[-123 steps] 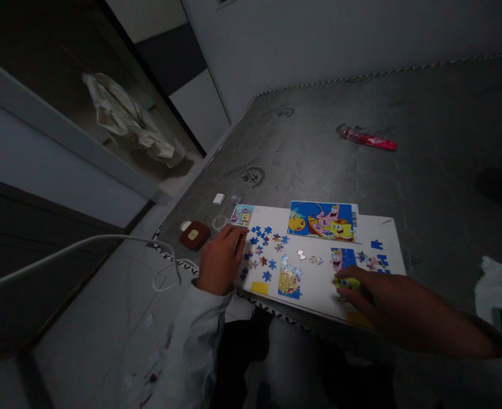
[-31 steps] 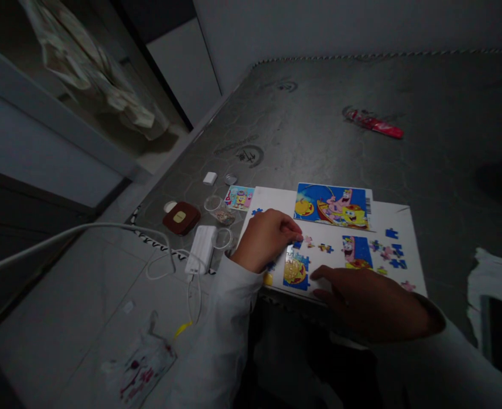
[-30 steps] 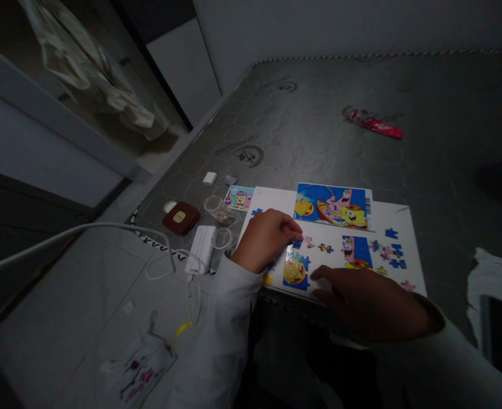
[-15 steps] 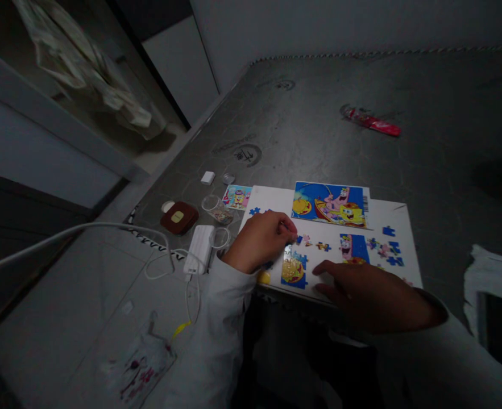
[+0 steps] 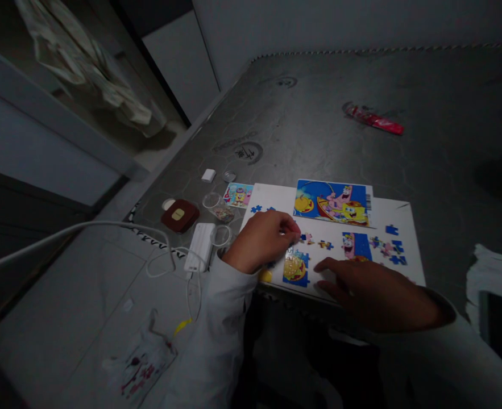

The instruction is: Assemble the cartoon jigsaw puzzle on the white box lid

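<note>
My left hand bunches its fingertips just beyond the burger section; whether they grip anything, I can't tell. My right hand, thumb and forefinger parted, is just beside that section.

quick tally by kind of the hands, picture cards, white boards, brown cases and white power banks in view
hands: 2 (left hand, right hand)
picture cards: 2 (large card, small card)
white board: 1
brown case: 1
white power bank: 1
total: 7
</note>
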`<action>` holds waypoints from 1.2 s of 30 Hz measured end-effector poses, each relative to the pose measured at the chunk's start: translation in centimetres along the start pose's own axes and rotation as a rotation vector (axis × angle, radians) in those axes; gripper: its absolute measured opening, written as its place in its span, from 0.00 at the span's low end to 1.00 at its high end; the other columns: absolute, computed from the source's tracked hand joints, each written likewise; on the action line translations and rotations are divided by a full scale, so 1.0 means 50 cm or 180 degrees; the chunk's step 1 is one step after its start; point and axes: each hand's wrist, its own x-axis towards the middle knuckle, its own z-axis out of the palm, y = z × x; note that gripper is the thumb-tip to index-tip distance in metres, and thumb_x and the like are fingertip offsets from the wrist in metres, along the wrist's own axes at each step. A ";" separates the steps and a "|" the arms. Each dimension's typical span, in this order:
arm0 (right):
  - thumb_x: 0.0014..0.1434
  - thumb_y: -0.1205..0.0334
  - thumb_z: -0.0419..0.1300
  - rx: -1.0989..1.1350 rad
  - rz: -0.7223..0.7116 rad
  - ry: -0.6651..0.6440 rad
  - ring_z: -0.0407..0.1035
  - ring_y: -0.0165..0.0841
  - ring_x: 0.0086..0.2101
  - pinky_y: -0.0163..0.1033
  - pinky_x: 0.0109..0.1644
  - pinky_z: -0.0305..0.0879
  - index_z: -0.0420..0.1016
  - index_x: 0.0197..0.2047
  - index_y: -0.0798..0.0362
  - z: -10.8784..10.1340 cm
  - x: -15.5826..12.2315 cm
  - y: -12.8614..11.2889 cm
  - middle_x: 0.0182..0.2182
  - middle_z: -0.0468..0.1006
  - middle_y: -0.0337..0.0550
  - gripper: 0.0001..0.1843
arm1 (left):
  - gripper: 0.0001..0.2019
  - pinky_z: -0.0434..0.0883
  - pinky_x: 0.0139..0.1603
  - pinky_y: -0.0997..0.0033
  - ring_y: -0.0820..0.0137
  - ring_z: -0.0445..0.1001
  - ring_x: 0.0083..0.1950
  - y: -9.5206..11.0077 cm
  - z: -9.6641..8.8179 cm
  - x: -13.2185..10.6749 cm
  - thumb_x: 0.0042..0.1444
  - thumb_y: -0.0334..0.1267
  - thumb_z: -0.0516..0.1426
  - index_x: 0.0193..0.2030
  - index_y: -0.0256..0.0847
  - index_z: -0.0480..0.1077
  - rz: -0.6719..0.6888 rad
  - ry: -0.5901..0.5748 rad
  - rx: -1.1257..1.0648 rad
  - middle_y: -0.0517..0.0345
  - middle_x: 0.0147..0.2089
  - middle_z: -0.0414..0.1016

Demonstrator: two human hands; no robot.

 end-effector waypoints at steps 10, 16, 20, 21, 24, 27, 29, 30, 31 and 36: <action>0.68 0.56 0.52 -0.0018 -0.0084 0.0228 0.79 0.45 0.40 0.46 0.40 0.71 0.74 0.59 0.45 0.011 -0.005 0.009 0.38 0.83 0.48 0.19 | 0.12 0.68 0.40 0.69 0.70 0.77 0.39 -0.001 0.004 -0.004 0.58 0.34 0.62 0.49 0.40 0.78 0.0040 -0.0010 -0.0027 0.58 0.39 0.82; 0.68 0.57 0.53 -0.0120 -0.0060 0.0215 0.79 0.44 0.39 0.45 0.38 0.71 0.74 0.59 0.44 0.009 -0.007 0.007 0.39 0.84 0.46 0.18 | 0.10 0.68 0.40 0.69 0.69 0.78 0.37 -0.003 0.008 -0.001 0.58 0.35 0.61 0.45 0.43 0.81 0.0242 -0.0195 -0.0102 0.59 0.36 0.82; 0.69 0.59 0.54 -0.0150 -0.0071 0.0129 0.79 0.45 0.42 0.48 0.42 0.72 0.74 0.59 0.45 -0.001 -0.004 -0.007 0.38 0.84 0.46 0.18 | 0.06 0.68 0.38 0.69 0.70 0.78 0.34 0.006 0.011 0.003 0.56 0.36 0.63 0.40 0.42 0.81 -0.0036 -0.0243 -0.0211 0.60 0.31 0.82; 0.69 0.59 0.54 -0.0151 -0.0064 0.0080 0.79 0.45 0.42 0.47 0.41 0.72 0.74 0.59 0.46 -0.004 -0.004 -0.013 0.38 0.84 0.46 0.18 | 0.05 0.68 0.38 0.69 0.70 0.79 0.34 0.008 0.012 0.003 0.56 0.36 0.63 0.38 0.41 0.81 -0.0087 -0.0259 -0.0220 0.60 0.31 0.82; 0.69 0.60 0.53 -0.0171 -0.0058 -0.0057 0.80 0.45 0.40 0.46 0.39 0.72 0.73 0.60 0.46 -0.011 -0.005 -0.031 0.40 0.85 0.47 0.19 | 0.05 0.69 0.38 0.70 0.70 0.79 0.35 0.013 0.016 0.006 0.56 0.36 0.64 0.36 0.40 0.82 -0.0144 -0.0297 -0.0184 0.58 0.32 0.83; 0.69 0.61 0.53 -0.0290 -0.0094 -0.0115 0.81 0.46 0.42 0.48 0.41 0.73 0.70 0.64 0.44 -0.012 -0.006 -0.042 0.45 0.84 0.49 0.22 | 0.05 0.69 0.39 0.70 0.70 0.80 0.37 0.014 0.021 0.009 0.55 0.36 0.65 0.36 0.40 0.82 -0.0093 -0.0263 -0.0128 0.57 0.34 0.84; 0.70 0.61 0.52 -0.0294 -0.0089 -0.0194 0.80 0.46 0.44 0.50 0.44 0.74 0.67 0.68 0.42 -0.009 -0.007 -0.044 0.49 0.83 0.49 0.25 | 0.05 0.70 0.41 0.70 0.70 0.79 0.37 0.013 0.025 0.011 0.55 0.36 0.65 0.37 0.40 0.83 -0.0090 -0.0232 -0.0099 0.56 0.34 0.84; 0.70 0.61 0.52 -0.0272 -0.0095 -0.0244 0.80 0.46 0.46 0.50 0.45 0.74 0.65 0.69 0.41 -0.007 -0.006 -0.044 0.51 0.83 0.50 0.26 | 0.05 0.70 0.41 0.70 0.70 0.79 0.37 0.013 0.027 0.011 0.55 0.36 0.65 0.37 0.40 0.83 -0.0114 -0.0225 -0.0077 0.56 0.34 0.84; 0.70 0.61 0.51 -0.0250 -0.0102 -0.0275 0.79 0.46 0.46 0.51 0.46 0.74 0.64 0.70 0.42 -0.005 -0.006 -0.043 0.51 0.82 0.50 0.27 | 0.05 0.70 0.41 0.69 0.70 0.79 0.37 0.012 0.029 0.012 0.56 0.36 0.65 0.37 0.40 0.83 -0.0144 -0.0223 -0.0047 0.56 0.34 0.84; 0.69 0.61 0.52 -0.0246 -0.0136 -0.0182 0.80 0.46 0.44 0.48 0.43 0.74 0.65 0.70 0.42 0.003 -0.004 -0.041 0.48 0.84 0.49 0.27 | 0.06 0.70 0.40 0.68 0.69 0.79 0.36 0.011 0.033 0.013 0.55 0.38 0.65 0.37 0.40 0.83 -0.0217 -0.0220 0.0087 0.55 0.34 0.84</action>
